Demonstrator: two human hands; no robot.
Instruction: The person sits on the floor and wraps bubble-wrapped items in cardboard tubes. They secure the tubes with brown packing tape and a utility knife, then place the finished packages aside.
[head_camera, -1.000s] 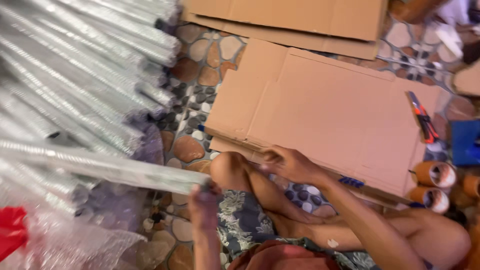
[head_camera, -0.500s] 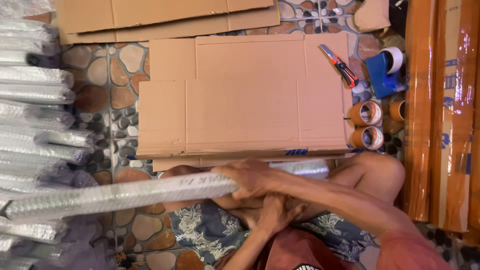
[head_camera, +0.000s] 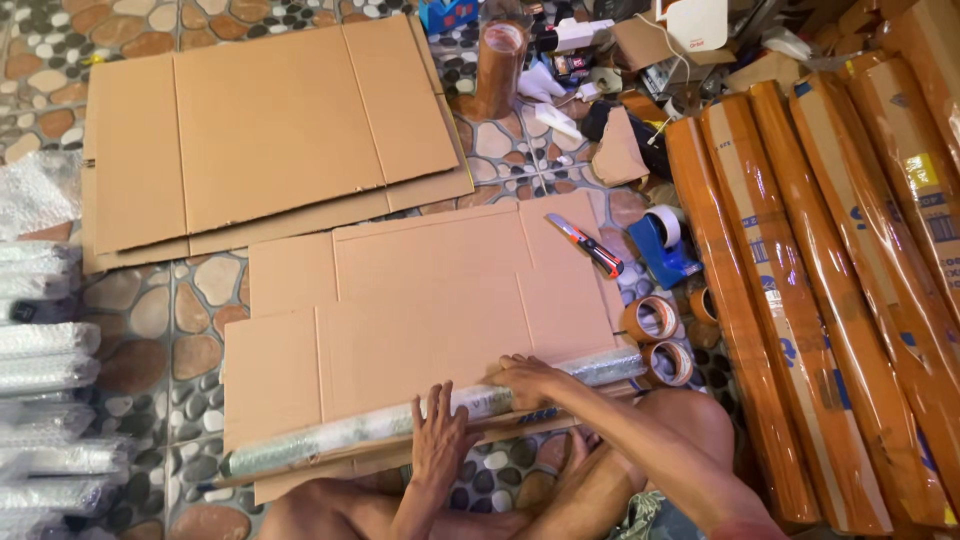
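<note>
A long tube wrapped in bubble wrap (head_camera: 330, 437) lies along the near edge of a flat cardboard sheet (head_camera: 420, 310) on the stone floor. My left hand (head_camera: 440, 445) rests palm down on the tube near its middle, fingers spread. My right hand (head_camera: 528, 378) presses on the tube a little further right, fingers curled over it. My bare knees show at the bottom of the view.
A second stack of flat cardboard (head_camera: 260, 130) lies further off. A red utility knife (head_camera: 585, 243), a blue tape dispenser (head_camera: 665, 245) and brown tape rolls (head_camera: 655, 335) sit at the right. Long brown-taped packages (head_camera: 800, 270) fill the right side, wrapped tubes (head_camera: 45, 400) the left.
The view has swung right, off the pile of wrapped tubes. The tube I carried now lies on the near edge of the cardboard, with both hands pressing on it.
</note>
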